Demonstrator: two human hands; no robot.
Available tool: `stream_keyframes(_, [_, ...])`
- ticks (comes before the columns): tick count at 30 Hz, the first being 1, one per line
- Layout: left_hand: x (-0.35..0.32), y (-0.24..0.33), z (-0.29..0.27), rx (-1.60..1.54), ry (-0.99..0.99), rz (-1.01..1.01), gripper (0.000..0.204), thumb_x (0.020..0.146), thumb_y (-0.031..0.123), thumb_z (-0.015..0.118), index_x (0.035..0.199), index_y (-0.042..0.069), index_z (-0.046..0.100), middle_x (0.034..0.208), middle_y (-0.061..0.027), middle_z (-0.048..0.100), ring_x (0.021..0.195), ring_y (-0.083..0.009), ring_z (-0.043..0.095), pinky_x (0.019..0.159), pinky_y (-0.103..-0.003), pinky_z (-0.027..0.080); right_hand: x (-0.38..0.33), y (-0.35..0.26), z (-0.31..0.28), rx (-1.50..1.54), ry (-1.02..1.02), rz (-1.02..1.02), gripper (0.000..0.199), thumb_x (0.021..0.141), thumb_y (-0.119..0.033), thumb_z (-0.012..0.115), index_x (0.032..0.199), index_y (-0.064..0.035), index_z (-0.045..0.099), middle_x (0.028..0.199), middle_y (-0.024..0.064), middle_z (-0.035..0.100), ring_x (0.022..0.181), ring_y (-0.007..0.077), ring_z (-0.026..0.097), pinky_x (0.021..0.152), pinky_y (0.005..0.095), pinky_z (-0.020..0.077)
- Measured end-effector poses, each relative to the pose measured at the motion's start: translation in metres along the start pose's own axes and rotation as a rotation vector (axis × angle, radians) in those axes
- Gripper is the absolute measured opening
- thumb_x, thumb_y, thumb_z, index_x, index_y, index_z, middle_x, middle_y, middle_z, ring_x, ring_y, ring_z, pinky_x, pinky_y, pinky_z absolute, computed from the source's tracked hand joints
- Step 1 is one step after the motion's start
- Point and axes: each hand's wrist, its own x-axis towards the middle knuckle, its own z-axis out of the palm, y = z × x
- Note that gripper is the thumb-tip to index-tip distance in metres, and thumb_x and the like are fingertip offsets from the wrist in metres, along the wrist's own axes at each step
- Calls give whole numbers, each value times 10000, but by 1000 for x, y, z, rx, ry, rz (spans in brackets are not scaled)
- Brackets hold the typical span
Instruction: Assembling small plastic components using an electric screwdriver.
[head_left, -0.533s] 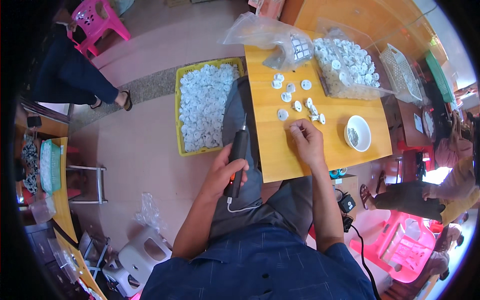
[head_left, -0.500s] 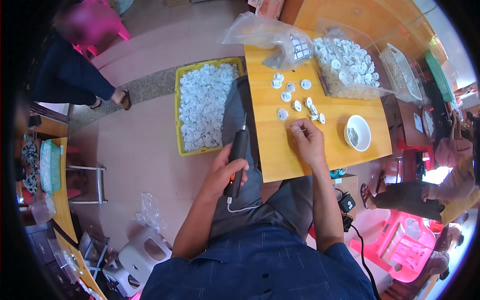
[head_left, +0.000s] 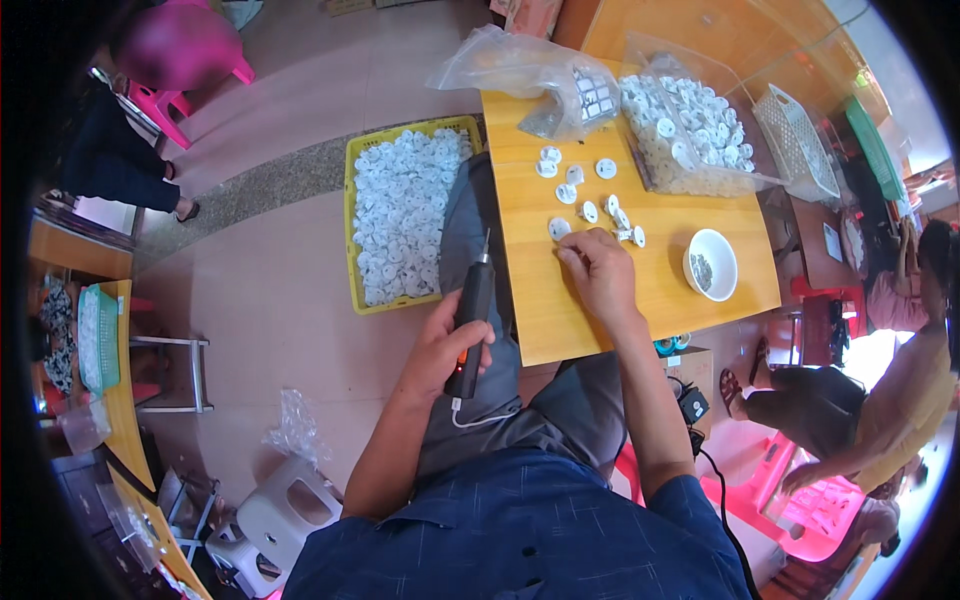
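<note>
Bowl [head_left: 726, 265] and white discs [head_left: 605, 168] crowd the table [head_left: 545, 320] — my right hand [head_left: 603, 275], pinching what I can't tell, has shifted nearer one disc; my left hand [head_left: 438, 345] wraps a screwdriver [head_left: 473, 295] beside it.

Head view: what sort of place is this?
Probably a small assembly workshop: a yellow crate heaped with white parts, a powered screwdriver in the left hand, and a bowl of small grey pieces.
</note>
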Motion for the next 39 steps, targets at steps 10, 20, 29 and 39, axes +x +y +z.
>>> stream_keyframes(10, [0,1,-1,-20,3,-12,556,940,154,621,1437,30,404,915,-63,654,647,-128,638,552,-260,535,9,-3,12,-98,-27,-26,60,848,-134,733,876,-90,704,840,91,668,760,311,673,641,417,532])
stream_keyframes(20, [-1,2,-1,-15,21,-21,559,941,149,617,1442,27,402,910,-63,656,641,-127,636,547,-258,532,14,20,12,150,-70,80,92,891,-102,692,930,-20,699,900,190,694,823,369,672,728,422,536])
stream_keyframes(29, [0,2,-2,-23,20,-18,543,936,143,621,1422,22,412,910,-68,657,641,-139,639,550,-272,534,17,6,12,34,-101,22,122,861,-138,737,867,-36,671,856,166,675,747,340,667,644,425,524])
stream_keyframes(39, [-1,4,4,28,-3,-22,584,924,138,616,1450,15,395,914,-79,651,649,-153,639,562,-284,538,15,0,22,-358,-175,-28,128,909,-158,651,938,-45,599,895,172,663,780,377,670,663,484,535])
